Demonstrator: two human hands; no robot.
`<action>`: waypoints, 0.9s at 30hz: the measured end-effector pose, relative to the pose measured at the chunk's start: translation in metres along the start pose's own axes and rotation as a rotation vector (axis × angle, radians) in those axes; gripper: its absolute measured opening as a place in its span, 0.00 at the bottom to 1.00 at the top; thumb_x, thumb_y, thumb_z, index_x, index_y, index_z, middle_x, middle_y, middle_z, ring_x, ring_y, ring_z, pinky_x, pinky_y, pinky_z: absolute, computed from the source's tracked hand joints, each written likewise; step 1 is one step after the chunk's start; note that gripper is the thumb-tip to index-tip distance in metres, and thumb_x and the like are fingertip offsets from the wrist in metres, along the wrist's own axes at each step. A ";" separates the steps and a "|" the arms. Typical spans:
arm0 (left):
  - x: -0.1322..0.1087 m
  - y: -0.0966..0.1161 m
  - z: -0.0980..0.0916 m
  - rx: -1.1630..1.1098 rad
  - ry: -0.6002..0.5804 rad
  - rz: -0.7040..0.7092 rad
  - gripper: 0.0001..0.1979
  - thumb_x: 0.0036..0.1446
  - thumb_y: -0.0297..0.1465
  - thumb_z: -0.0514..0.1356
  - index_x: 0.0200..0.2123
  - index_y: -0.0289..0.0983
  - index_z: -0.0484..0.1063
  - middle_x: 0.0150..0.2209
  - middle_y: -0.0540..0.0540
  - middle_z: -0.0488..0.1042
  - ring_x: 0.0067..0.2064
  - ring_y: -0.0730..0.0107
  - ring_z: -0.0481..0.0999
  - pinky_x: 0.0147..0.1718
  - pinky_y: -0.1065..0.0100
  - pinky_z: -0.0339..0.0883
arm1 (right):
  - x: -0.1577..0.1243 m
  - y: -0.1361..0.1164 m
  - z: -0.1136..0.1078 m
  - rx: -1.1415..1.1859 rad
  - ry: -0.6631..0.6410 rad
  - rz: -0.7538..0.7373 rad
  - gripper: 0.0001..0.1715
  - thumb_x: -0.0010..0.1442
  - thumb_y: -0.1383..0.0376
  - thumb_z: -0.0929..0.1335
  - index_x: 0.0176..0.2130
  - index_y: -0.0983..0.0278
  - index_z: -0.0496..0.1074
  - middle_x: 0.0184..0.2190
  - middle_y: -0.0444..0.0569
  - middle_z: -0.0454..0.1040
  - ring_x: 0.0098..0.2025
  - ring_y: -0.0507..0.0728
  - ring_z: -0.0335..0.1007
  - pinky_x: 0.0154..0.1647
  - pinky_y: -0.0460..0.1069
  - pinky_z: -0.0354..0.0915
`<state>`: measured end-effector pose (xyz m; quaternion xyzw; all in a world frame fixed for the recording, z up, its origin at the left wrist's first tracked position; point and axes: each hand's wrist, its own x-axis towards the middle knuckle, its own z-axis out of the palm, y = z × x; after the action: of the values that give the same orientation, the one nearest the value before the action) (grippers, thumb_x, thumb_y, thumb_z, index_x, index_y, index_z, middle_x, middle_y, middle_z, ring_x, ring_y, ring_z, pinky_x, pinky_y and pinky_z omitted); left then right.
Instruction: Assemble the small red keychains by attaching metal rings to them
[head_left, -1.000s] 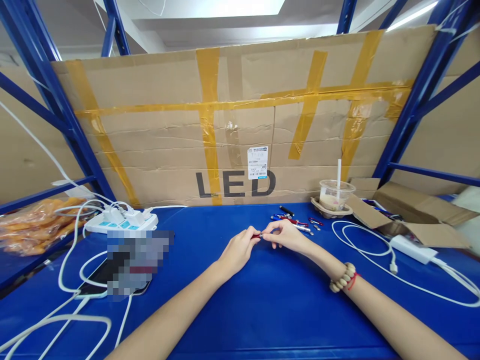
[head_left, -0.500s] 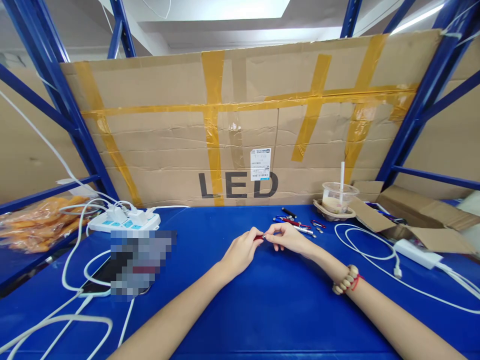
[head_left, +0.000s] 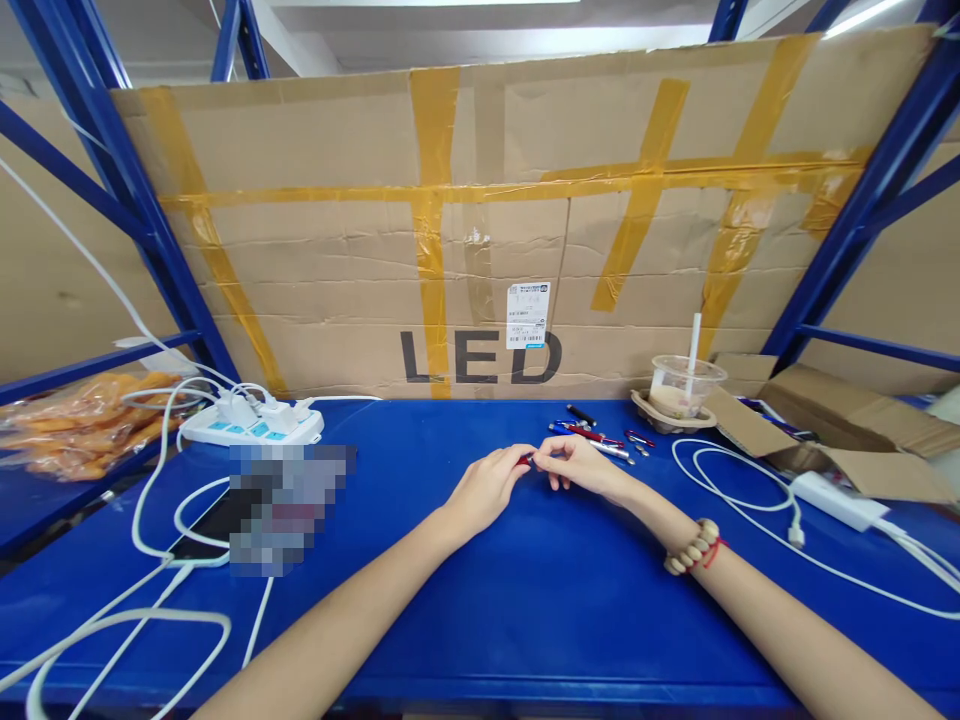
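Between the fingertips, a small red piece (head_left: 523, 461) sits pinched in the left hand (head_left: 482, 492), the nearer one, long axis roughly crosswise, silvery end toward the right hand (head_left: 583, 467), whose closure on it I cannot tell.

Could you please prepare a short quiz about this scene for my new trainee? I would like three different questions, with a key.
1. On which arm is the beige beaded bracelet?
2. True or false: the clear plastic cup with a white straw sits in a brown moulded holder.
3. The left hand holds: (a) a white cable, (b) a small red object, (c) a wooden spoon?

Key: 1. The right. 2. True. 3. b.
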<state>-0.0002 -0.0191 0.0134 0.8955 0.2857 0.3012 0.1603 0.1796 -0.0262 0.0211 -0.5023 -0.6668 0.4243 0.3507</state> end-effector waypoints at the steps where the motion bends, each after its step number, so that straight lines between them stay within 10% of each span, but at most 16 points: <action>1: 0.000 0.000 0.000 0.005 -0.001 0.001 0.11 0.61 0.26 0.48 0.46 0.40 0.62 0.44 0.47 0.71 0.46 0.68 0.70 0.45 0.68 0.63 | 0.000 0.000 0.000 -0.003 -0.001 0.000 0.26 0.45 0.46 0.67 0.24 0.68 0.66 0.14 0.40 0.64 0.17 0.46 0.61 0.17 0.41 0.56; 27: 0.002 -0.006 0.008 0.097 0.011 -0.076 0.08 0.62 0.26 0.44 0.39 0.38 0.61 0.31 0.49 0.70 0.32 0.69 0.70 0.31 0.71 0.61 | -0.003 0.000 -0.001 -0.017 0.105 -0.186 0.22 0.47 0.56 0.70 0.39 0.66 0.74 0.30 0.48 0.73 0.20 0.47 0.65 0.19 0.43 0.62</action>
<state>0.0039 -0.0141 0.0058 0.8891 0.3347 0.2856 0.1264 0.1812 -0.0291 0.0218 -0.4628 -0.6949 0.3573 0.4187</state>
